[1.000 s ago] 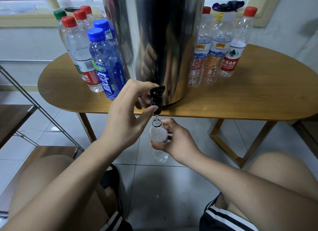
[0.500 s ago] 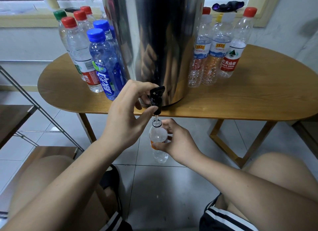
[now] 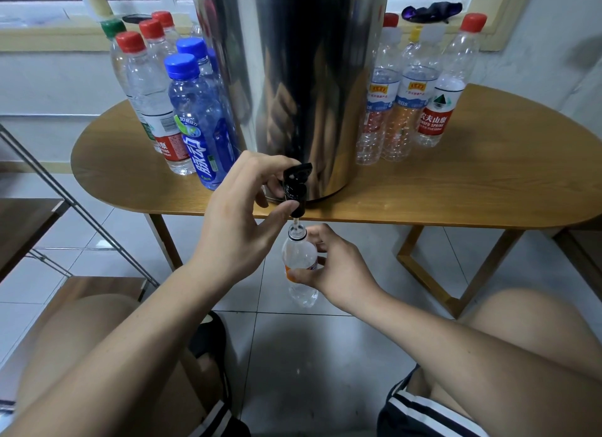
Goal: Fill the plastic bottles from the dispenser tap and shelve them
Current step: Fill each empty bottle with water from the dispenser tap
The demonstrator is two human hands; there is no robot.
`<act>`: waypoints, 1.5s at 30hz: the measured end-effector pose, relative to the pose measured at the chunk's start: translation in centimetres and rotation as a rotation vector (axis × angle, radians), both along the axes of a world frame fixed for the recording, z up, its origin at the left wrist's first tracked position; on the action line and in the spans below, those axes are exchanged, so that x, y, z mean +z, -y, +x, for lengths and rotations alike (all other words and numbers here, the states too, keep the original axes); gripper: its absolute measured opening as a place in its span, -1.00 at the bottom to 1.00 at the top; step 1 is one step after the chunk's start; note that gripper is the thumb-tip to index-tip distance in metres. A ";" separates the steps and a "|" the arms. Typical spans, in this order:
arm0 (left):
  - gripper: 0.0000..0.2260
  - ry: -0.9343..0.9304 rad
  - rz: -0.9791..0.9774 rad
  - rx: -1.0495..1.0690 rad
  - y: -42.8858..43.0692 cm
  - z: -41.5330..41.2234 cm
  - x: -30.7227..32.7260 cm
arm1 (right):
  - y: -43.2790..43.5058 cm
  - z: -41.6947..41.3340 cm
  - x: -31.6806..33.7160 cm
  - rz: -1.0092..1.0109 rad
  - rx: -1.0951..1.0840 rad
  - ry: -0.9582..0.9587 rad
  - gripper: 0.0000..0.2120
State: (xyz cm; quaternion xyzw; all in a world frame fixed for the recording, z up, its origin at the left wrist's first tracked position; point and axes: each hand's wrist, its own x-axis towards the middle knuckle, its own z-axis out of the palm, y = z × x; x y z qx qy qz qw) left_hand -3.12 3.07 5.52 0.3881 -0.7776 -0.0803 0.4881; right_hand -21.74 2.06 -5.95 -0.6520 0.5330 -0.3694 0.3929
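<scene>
On the bench, steel dispenser centre, capped bottles to its left, second cluster to its right. Below the bench edge, no real change over the last second: same pose, thin stream still running into the mouth. Fill ongoing; capping and shelving pending. Left hand gripping the black tap, fingers curled behind the lever, thumb against the spout. Right hand wrapped round the open bottle, pinching near the neck; mouth just under the spout, not touching. Fill level unclear.
</scene>
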 end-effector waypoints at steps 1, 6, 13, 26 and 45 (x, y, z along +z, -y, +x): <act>-0.47 0.000 0.001 0.001 0.0 0.0 0.0 | 0.0 0.0 0.0 -0.001 0.000 -0.002 -0.45; -0.46 -0.002 0.003 0.003 0.0 0.0 0.0 | 0.0 0.1 0.0 -0.005 0.000 -0.006 -0.44; -0.45 -0.003 0.003 0.001 -0.1 0.0 0.1 | -0.1 0.0 0.0 -0.002 0.003 -0.021 -0.45; -0.45 -0.005 0.008 0.007 -0.1 0.0 0.0 | 0.0 0.1 -0.1 0.015 -0.003 -0.015 -0.43; -0.47 -0.011 0.008 0.008 -0.1 0.0 0.0 | 0.1 0.1 -0.2 0.012 -0.012 -0.025 -0.43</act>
